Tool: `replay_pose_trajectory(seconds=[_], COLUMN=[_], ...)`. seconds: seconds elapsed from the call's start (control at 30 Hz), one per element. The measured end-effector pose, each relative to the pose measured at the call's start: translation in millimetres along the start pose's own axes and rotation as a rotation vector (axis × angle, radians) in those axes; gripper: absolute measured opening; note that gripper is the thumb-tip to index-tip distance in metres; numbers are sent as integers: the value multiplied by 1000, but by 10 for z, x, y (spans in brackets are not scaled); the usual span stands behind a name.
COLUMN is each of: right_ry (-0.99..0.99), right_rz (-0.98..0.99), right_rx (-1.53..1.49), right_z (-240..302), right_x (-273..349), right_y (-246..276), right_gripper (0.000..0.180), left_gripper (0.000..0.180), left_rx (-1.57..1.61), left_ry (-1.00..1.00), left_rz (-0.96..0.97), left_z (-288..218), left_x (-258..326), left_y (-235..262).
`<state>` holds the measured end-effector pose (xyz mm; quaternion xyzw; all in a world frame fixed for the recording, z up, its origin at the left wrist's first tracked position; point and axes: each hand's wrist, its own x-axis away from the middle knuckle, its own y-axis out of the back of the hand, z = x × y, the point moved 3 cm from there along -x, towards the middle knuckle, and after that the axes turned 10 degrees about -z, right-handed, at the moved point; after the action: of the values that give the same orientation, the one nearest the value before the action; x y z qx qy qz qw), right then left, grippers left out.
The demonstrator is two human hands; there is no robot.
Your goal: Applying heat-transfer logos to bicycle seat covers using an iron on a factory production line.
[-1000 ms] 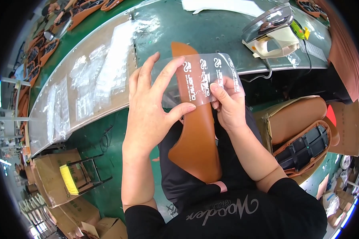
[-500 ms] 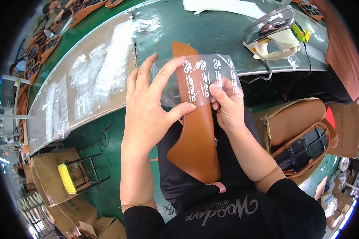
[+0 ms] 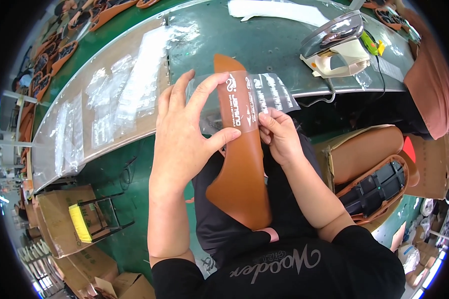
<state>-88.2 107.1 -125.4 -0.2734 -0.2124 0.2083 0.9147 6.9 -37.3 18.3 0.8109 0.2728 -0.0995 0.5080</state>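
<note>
A long brown leather-look armrest-shaped piece (image 3: pixel 242 184) stands tilted over my lap, its narrow upper end reaching past the table edge. Around its upper part lies a clear printed plastic film (image 3: pixel 244 102). My left hand (image 3: pixel 177 134) is spread wide beside it; the index fingertip and thumb tip press the film on the piece at two separate places. My right hand (image 3: pixel 280 132) is closed, pinching the film near the piece's right edge between thumb and fingers. The film's free end sticks out to the right above that hand. What lies behind the piece is hidden.
An iron (image 3: pixel 334 45) stands on the table (image 3: pixel 224 35) at the right, its cord near the edge. Flat clear plastic bags (image 3: pixel 112 89) cover the table's left. At my right a carton (image 3: pixel 328 162) holds brown cushioned parts (image 3: pixel 369 149). A small black-framed stool (image 3: pixel 102 217) is left.
My right hand has drawn the film leftward, closer round the brown piece, and its free end has narrowed and swung back. My left hand keeps its place on the film.
</note>
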Motion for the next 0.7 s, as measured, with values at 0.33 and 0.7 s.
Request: replay_pose_trajectory(seconds=[0.33, 0.7], right_ry=[438, 671], right_rz=[-503, -157], right_rx=[564, 642], right_z=[737, 1690], right_x=[55, -816], right_y=[1195, 1316], right_gripper=[12, 39], left_gripper=[74, 77], left_rx=[31, 39], left_ry=[-12, 9], left_rz=[-20, -18], left_z=[26, 22], left_x=[9, 23], left_y=[-18, -5])
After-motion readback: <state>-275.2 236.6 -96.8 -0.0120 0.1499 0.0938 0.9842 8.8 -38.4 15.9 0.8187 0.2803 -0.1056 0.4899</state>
